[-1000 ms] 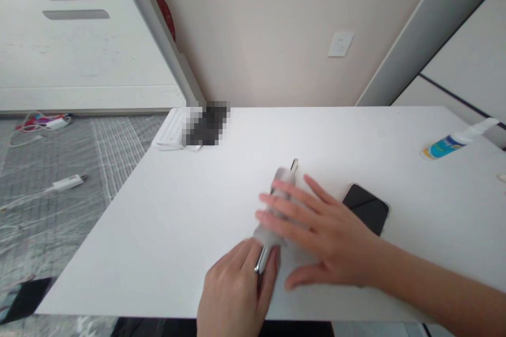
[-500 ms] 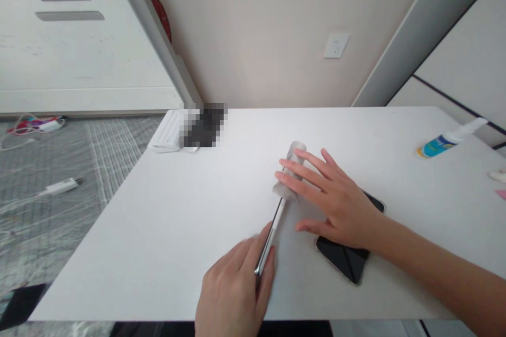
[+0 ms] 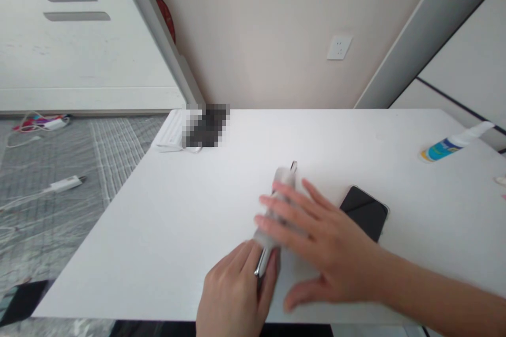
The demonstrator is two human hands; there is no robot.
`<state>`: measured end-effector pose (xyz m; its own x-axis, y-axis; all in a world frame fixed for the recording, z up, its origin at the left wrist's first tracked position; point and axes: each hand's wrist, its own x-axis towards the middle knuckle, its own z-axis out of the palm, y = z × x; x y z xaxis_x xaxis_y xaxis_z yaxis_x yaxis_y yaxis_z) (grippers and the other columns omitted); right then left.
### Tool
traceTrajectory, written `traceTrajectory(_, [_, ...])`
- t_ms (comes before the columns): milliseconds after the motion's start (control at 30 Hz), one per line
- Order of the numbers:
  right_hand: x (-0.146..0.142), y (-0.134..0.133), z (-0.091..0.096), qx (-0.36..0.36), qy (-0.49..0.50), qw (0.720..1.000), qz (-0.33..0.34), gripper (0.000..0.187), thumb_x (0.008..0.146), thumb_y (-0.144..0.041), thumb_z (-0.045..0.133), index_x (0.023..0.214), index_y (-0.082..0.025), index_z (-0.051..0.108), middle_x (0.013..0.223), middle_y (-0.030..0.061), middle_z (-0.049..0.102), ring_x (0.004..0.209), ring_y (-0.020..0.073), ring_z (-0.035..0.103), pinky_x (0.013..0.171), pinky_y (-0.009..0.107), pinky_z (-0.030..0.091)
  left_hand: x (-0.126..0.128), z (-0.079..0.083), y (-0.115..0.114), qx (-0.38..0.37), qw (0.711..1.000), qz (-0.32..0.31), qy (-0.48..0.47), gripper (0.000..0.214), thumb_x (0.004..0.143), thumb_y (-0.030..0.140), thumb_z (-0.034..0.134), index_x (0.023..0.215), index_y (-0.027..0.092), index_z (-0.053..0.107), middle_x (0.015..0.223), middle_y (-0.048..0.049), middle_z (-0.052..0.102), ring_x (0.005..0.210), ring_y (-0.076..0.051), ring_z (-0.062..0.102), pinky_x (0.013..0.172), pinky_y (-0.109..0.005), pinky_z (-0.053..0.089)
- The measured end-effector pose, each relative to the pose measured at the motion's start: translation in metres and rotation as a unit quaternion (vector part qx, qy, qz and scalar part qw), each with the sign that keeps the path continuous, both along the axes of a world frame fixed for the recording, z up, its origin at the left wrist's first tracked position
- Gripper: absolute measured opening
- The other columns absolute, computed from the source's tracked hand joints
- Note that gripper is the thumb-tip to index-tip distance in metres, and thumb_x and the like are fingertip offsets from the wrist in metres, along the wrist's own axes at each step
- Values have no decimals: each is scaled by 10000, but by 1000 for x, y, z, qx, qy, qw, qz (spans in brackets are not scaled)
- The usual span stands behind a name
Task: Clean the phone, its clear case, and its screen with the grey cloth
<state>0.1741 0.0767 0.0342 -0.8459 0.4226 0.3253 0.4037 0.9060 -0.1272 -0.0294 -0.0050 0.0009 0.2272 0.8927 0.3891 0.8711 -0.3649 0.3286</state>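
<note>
My left hand (image 3: 235, 289) is closed around the near end of a long, slim item with a shiny silver edge (image 3: 263, 263). It points away from me, and its kind does not show clearly. A thin whitish wipe (image 3: 283, 176) lies over its middle, and its far metal tip pokes out beyond. Flat on top of the wipe rest the spread fingers of my right hand (image 3: 330, 247), slightly blurred, with the thumb held apart. Beside that hand a black smartphone (image 3: 366, 211) lies on the white table (image 3: 158, 242), partly covered by my wrist.
A white spray bottle with a blue label (image 3: 445, 147) lies at the right. At the table's back left is a white face mask (image 3: 171, 134) next to a blurred-out dark patch. A charger with its cable (image 3: 65, 184) lies on the grey floor covering.
My right hand and the wipe have slid toward me along the slim item, close to my left hand. The item's far tip and more of the smartphone now show.
</note>
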Motion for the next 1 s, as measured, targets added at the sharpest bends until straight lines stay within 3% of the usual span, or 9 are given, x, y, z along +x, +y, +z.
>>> traceTrajectory(100, [-6, -9, 0, 18, -16, 996, 90, 767, 1019, -708, 305, 1594, -202, 329, 1644, 42, 372, 1567, 230, 200, 1290, 471, 65, -1, -3, -2, 39, 999, 6, 5, 301, 1016, 258, 393, 779, 237, 577, 611, 9, 630, 521, -173, 643, 472, -278, 464])
traceTrajectory(267, [12, 20, -3, 6, 31, 994, -108, 760, 993, -712, 395, 1539, -183, 430, 1595, 114, 445, 1518, 319, 325, 1255, 597, 166, -3, -3, -4, -43, 999, 3, 10, 211, 1027, 262, 465, 886, 217, 615, 714, 6, 669, 545, -147, 625, 532, -266, 467])
traceTrajectory(333, [12, 21, -2, 6, 41, 991, -128, 776, 983, -729, 394, 1520, -172, 456, 1584, 122, 459, 1527, 343, 298, 1246, 622, 169, -3, -2, -3, -40, 999, -5, 3, 176, 1028, 250, 463, 968, 211, 624, 772, -2, 695, 604, -151, 660, 565, -268, 479])
traceTrajectory(467, [0, 2, 2, 15, 17, 999, 37, 806, 992, -720, 393, 1524, -116, 433, 1597, 99, 443, 1549, 246, 261, 1293, 492, 81, 1, 0, 2, 7, 1000, -1, 0, 292, 1037, 268, 422, 785, 224, 564, 630, 16, 620, 542, -159, 631, 502, -282, 434])
traceTrajectory(533, [0, 1, 1, 22, 12, 998, 61, 776, 1012, -687, 391, 1539, -118, 406, 1602, 81, 440, 1547, 214, 265, 1296, 461, 43, 1, 0, 2, 14, 1000, 3, 4, 306, 1038, 281, 420, 765, 230, 549, 615, 17, 603, 532, -162, 620, 492, -288, 423])
traceTrajectory(733, [10, 19, -6, 7, 27, 992, -127, 865, 978, -747, 371, 1552, -100, 376, 1619, 137, 398, 1555, 304, 235, 1271, 565, 75, -2, -2, -3, -44, 999, -6, 4, 180, 1030, 251, 466, 931, 212, 612, 776, -3, 686, 621, -155, 665, 581, -272, 485])
traceTrajectory(800, [4, 10, -5, 6, 14, 997, -77, 916, 958, -781, 362, 1562, -92, 357, 1645, 128, 352, 1573, 309, 165, 1275, 554, 62, -2, -3, -3, -25, 1000, -6, 3, 227, 1031, 253, 456, 867, 209, 607, 725, -5, 672, 618, -162, 673, 587, -271, 501])
traceTrajectory(900, [-5, -4, -5, 26, -20, 997, 67, 868, 987, -754, 319, 1586, -126, 320, 1673, 67, 305, 1584, 252, 122, 1289, 477, 6, -1, -3, -1, 26, 1000, -7, 7, 339, 1039, 272, 399, 756, 220, 578, 595, 5, 596, 562, -175, 653, 547, -277, 497])
traceTrajectory(1000, [0, 5, -6, 28, -18, 999, 38, 822, 1011, -715, 321, 1596, -138, 295, 1661, 59, 333, 1577, 223, 156, 1283, 468, -37, 0, -3, -1, 16, 1000, -2, 12, 321, 1033, 270, 423, 758, 218, 580, 599, 11, 588, 522, -168, 621, 523, -279, 476])
